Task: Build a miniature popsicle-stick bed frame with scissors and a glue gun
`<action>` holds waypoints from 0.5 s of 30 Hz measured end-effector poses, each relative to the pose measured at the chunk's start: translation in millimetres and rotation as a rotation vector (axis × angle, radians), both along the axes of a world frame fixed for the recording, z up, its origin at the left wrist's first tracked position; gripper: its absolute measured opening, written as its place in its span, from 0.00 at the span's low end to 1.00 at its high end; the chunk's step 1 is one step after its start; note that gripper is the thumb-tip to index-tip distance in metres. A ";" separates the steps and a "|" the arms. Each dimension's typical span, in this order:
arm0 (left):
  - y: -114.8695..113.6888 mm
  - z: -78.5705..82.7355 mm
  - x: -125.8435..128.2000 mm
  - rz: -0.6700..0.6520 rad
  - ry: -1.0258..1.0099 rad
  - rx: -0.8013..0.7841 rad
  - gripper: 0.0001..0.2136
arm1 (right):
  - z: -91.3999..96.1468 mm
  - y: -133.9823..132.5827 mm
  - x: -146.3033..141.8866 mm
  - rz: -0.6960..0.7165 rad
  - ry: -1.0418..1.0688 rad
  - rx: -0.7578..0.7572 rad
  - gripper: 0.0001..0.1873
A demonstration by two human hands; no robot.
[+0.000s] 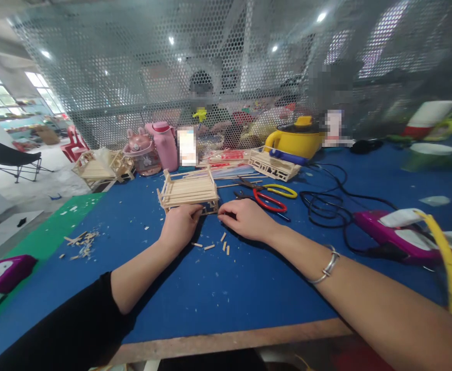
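A small bed-like frame of pale wooden sticks (pixel 189 188) stands on the blue table top, with a slatted top and posts at its corners. Against its front edge is my left hand (pixel 180 225), its fingers curled closed on the frame. My right hand (pixel 245 220) is beside the front right corner, thumb and forefinger drawn together in a pinch. Whatever sits between those fingertips is too small to make out. Several short cut stick pieces (pixel 209 247) lie in front of the hands. Red-handled cutters (pixel 269 201) and yellow-handled scissors (pixel 282 190) rest just beyond my right hand.
A second stick frame (pixel 274 164), long sticks (pixel 229 174) and a yellow pot (pixel 297 143) stand behind. At the back left are a pink bottle (pixel 164 147) and clear tub (pixel 143 161). Black cable (pixel 322 206) and a purple device (pixel 396 234) lie right; wood scraps (pixel 81 243) left.
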State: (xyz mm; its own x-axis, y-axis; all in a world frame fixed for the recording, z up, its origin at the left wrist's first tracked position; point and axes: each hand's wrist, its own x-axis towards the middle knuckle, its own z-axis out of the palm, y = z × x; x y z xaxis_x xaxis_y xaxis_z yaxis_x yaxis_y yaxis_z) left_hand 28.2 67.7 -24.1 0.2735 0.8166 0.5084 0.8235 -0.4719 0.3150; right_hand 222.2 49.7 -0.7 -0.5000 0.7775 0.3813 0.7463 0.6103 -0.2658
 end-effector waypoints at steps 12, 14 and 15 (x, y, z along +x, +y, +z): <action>1.3 -2.3 -0.5 -0.007 0.041 0.001 0.10 | -4.1 2.0 -0.6 0.022 -0.014 -0.021 0.10; 0.9 -1.7 -0.7 -0.018 0.053 0.001 0.11 | -4.2 2.2 -1.1 0.024 -0.015 -0.026 0.10; 0.7 -1.3 -0.9 -0.020 0.061 -0.002 0.11 | -4.1 2.2 -1.2 0.025 -0.015 -0.029 0.10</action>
State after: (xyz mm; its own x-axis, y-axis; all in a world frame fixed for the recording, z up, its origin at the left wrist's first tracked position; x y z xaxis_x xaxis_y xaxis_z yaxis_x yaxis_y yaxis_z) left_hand 27.3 68.4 -25.4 0.3202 0.8118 0.4884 0.8318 -0.4877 0.2653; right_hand 221.0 51.9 -4.8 -0.5249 0.7754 0.3511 0.7352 0.6209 -0.2721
